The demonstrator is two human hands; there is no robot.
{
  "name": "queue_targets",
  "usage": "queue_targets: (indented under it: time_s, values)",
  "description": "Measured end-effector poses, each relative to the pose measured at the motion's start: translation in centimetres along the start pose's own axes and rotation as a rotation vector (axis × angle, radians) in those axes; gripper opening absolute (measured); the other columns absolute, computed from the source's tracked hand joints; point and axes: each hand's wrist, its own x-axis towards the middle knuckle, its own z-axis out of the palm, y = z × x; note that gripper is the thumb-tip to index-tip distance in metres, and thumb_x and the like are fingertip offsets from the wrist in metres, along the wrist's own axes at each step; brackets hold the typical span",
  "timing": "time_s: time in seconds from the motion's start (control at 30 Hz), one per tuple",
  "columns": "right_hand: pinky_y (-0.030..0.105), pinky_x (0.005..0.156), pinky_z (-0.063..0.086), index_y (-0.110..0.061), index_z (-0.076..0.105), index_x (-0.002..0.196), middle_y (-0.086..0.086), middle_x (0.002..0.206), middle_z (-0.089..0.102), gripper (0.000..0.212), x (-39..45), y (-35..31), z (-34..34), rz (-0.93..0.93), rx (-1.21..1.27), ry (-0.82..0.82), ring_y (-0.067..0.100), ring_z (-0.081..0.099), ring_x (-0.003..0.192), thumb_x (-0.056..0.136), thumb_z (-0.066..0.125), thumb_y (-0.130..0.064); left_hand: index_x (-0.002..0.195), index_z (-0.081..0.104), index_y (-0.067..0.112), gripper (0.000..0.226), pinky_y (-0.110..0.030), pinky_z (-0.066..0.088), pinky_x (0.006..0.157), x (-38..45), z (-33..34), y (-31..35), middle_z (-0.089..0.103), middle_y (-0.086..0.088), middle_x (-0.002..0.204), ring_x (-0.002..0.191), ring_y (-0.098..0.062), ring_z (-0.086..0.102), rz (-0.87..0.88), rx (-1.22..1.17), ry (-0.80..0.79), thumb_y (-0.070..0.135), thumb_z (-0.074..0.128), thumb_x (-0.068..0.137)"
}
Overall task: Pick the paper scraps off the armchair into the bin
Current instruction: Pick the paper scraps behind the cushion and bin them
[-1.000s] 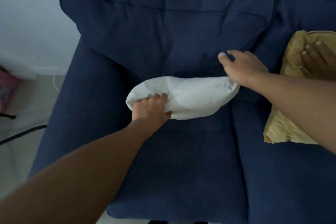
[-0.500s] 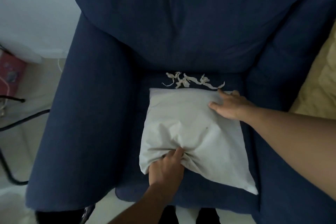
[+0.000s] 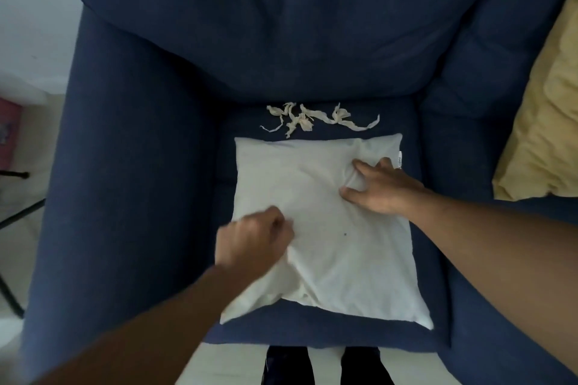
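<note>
Several pale paper scraps lie in a loose line at the back of the blue armchair's seat, just under the backrest. A white pillow lies flat on the seat in front of them, its far edge almost touching them. My right hand rests on the pillow's right side, with fabric pinched between thumb and fingers. My left hand is blurred, with its fingers curled against the pillow's left side; I cannot tell whether it holds fabric. No bin is in view.
A yellow cushion lies on the blue seat to the right. At the far left are pale floor, a pink object and thin black legs. My dark shoes show below the seat's front edge.
The pillow went from folded and lifted to lying flat on the seat, uncovering the scraps. My left hand has moved from the pillow's front edge up to its left side.
</note>
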Motion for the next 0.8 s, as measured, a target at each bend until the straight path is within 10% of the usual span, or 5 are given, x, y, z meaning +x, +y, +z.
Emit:
queue_targets:
  time_s: [0.63,0.8]
  values:
    - [0.047,0.102,0.046,-0.051,0.020,0.155,-0.003,0.152,0.034,0.085,1.1,2.0,1.1,-0.118,0.041,0.041,0.028,0.050,0.133,0.082,0.036,-0.091,0.146,0.044,0.025,0.047,-0.054,0.046,0.096,26.7,2.6,1.3,0.051,-0.017,0.144,0.126,-0.044,0.054,-0.071,0.321,-0.185,0.035,0.049,0.101]
    - [0.043,0.090,0.049,-0.039,0.054,0.132,-0.003,0.127,0.058,0.058,1.6,0.7,-1.2,-0.154,-0.013,0.251,0.025,0.063,0.109,0.099,0.024,-0.076,0.135,0.059,0.019,0.037,-0.047,0.048,0.088,26.3,2.9,0.5,0.060,-0.020,0.133,0.118,-0.043,0.059,-0.087,0.277,-0.163,0.032,0.049,0.102]
